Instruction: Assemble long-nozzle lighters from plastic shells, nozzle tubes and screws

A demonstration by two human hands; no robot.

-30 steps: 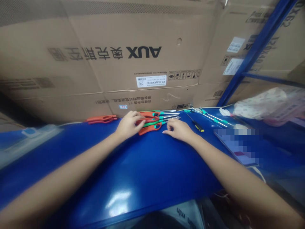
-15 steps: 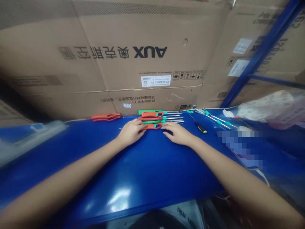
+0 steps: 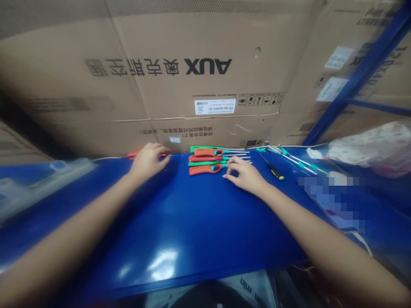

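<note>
My left hand [image 3: 149,161] is over the orange plastic handle pieces [image 3: 132,155] at the back left, covering most of them. Its thumb stands apart from the fingers, and I cannot tell whether it touches the pieces. Several long-nosed gas lighters [image 3: 205,170] with orange, red and green handles lie side by side in the middle, metal tubes pointing right. My right hand [image 3: 246,175] rests at the tube end of the front orange lighter. Its fingers are curved over the tubes, with a gap between thumb and forefinger.
A yellow-and-black screwdriver [image 3: 274,171] and loose metal tubes with green ends [image 3: 295,161] lie to the right. A large cardboard panel [image 3: 160,102] stands behind the blue table surface [image 3: 192,222]. Plastic bags [image 3: 362,143] are at the far right, clear plastic [image 3: 58,182] at the left.
My left hand has let go of the front orange lighter and moved left to the orange handle pieces. My right hand stays by the tubes; the view has shifted slightly.
</note>
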